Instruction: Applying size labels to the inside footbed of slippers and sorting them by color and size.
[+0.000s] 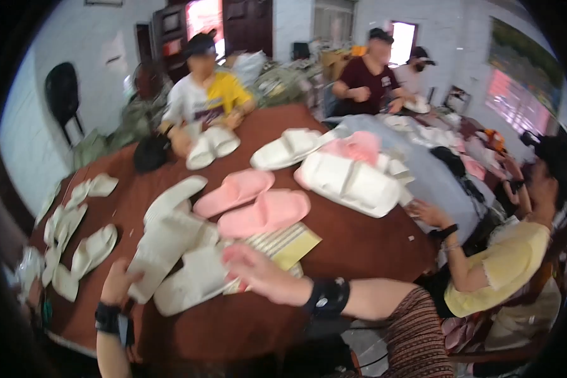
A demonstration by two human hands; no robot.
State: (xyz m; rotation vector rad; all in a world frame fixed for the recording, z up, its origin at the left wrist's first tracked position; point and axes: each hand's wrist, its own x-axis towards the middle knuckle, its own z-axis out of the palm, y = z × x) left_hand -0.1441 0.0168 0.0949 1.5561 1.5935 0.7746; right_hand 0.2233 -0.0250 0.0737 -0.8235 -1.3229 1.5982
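Observation:
A pair of white slide slippers lies before me on the brown cloth: the farther white slipper [164,242] points away, the nearer white slipper [189,283] lies beside it. At the farther one's left edge is my left hand [117,282], thumb apart from the fingers, holding nothing visible; contact is unclear. My right hand [261,272], blurred, hovers at the nearer one's right side with its fingers spread and nothing in them. Just beyond are two pink slippers [264,213], next to a yellow printed sheet [293,247] partly under the nearer slippers.
Several white slippers [94,251] lie at the left. More white slippers [349,181] are stacked at the right, near a co-worker's hand [427,214]. Across the table a person in white and yellow [211,94] handles white slippers [213,146]. A black cap [152,154] lies nearby.

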